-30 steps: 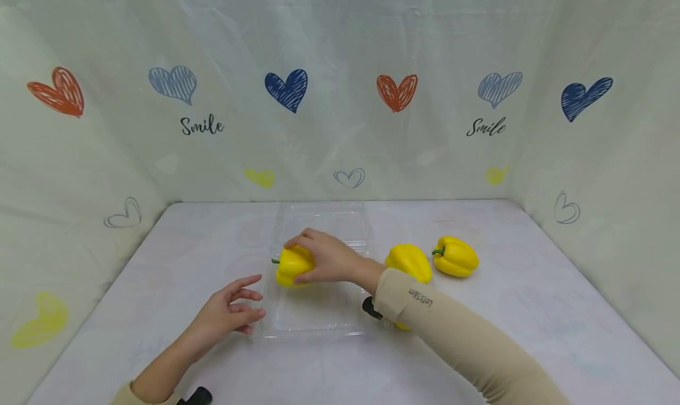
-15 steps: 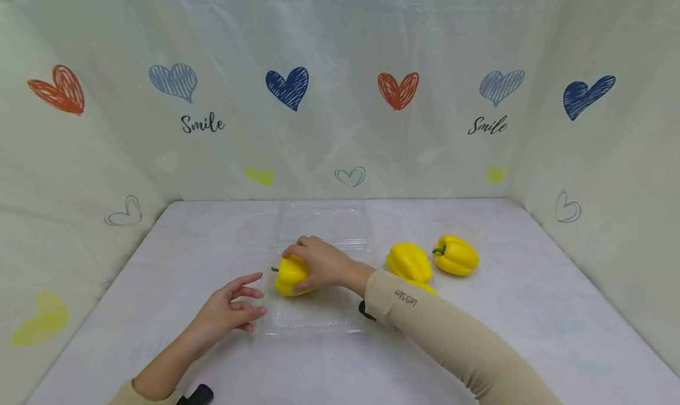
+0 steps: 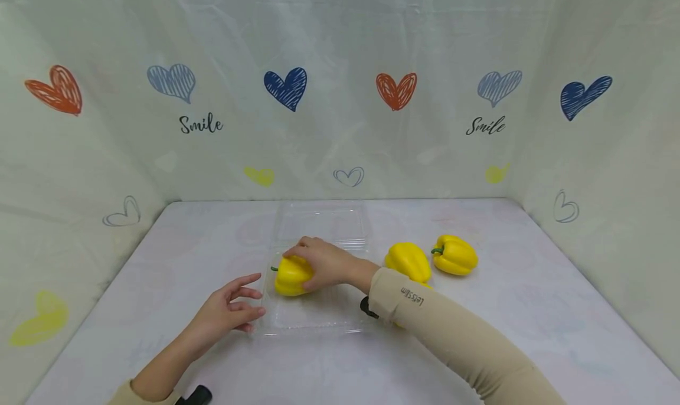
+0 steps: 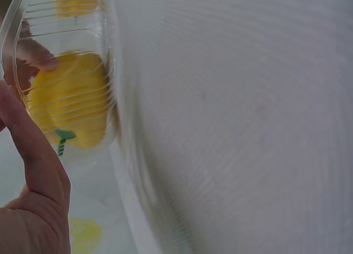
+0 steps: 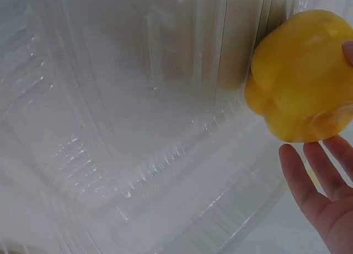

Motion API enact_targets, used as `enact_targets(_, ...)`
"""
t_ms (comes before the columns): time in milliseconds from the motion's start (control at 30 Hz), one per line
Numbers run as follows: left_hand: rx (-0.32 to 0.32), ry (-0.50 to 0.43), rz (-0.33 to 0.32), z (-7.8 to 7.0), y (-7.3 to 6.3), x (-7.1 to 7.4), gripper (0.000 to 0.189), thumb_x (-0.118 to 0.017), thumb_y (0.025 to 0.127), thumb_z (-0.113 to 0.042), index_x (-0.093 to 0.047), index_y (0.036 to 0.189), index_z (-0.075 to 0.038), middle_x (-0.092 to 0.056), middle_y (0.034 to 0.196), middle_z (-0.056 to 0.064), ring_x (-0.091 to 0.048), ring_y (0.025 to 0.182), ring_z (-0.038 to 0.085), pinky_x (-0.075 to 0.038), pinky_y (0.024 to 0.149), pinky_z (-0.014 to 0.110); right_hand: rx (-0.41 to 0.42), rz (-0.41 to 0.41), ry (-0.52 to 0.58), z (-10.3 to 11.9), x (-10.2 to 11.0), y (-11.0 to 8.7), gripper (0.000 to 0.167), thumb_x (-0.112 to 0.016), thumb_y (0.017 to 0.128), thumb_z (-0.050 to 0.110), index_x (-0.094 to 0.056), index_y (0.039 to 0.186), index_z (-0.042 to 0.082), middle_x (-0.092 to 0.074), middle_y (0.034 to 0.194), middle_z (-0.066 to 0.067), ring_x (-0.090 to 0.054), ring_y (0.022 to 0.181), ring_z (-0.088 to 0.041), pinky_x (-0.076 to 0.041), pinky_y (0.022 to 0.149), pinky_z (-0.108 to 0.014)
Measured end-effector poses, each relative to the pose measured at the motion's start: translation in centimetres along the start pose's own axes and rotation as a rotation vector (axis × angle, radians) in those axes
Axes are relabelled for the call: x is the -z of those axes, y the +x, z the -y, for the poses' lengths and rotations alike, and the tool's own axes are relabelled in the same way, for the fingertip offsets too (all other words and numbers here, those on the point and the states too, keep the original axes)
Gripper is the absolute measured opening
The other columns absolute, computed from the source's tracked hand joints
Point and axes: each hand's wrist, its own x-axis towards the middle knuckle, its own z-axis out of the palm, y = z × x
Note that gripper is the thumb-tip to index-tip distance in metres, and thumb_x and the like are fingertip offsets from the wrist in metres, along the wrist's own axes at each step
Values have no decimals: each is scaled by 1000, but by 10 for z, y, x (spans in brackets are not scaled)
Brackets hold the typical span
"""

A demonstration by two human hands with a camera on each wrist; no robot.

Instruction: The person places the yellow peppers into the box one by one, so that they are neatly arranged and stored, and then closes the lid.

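Note:
My right hand (image 3: pixel 329 263) grips a yellow bell pepper (image 3: pixel 291 277) on its side at the left part of a clear plastic clamshell container (image 3: pixel 319 319). The pepper's green stem points left. Through the ribbed container wall, the left wrist view shows this pepper (image 4: pixel 77 100) with a fingertip of the right hand (image 4: pixel 34 54) on it. The right wrist view shows its rounded bottom end (image 5: pixel 300 77). My left hand (image 3: pixel 225 307) stays beside the container's left wall, fingers spread and slightly bent, holding nothing.
Two yellow bell peppers (image 3: pixel 408 262) (image 3: pixel 455 255) lie on the white table (image 3: pixel 520 310) to the right. More yellow shows around the right sleeve (image 3: pixel 451 328), which covers the rest. The container's lid (image 3: pixel 321 222) lies folded back toward the rear wall.
The right hand has lowered the pepper slightly and brought it a little nearer, then held almost still. The left hand has stayed in place.

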Motion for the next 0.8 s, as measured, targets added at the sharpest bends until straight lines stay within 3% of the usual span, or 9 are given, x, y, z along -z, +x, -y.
enact_targets(300, 16, 10, -7, -1, 0, -2, 72, -74, 80, -11, -35, 141, -7, -51, 114, 17, -58, 71, 24, -56, 64, 33, -20, -3, -5, 1, 12, -7, 61, -78, 76, 26, -52, 131, 22, -50, 122, 0, -47, 109, -15, -39, 98, -29)
enact_targets(800, 32, 22, -21, -2, -1, -3, 72, -74, 80, -11, -36, 141, -7, -51, 113, 16, -58, 71, 25, -56, 64, 33, 59, -42, 43, 5, 31, -45, 50, -75, 80, 23, -57, 125, 14, -57, 117, 0, -52, 109, -18, -41, 96, -29)
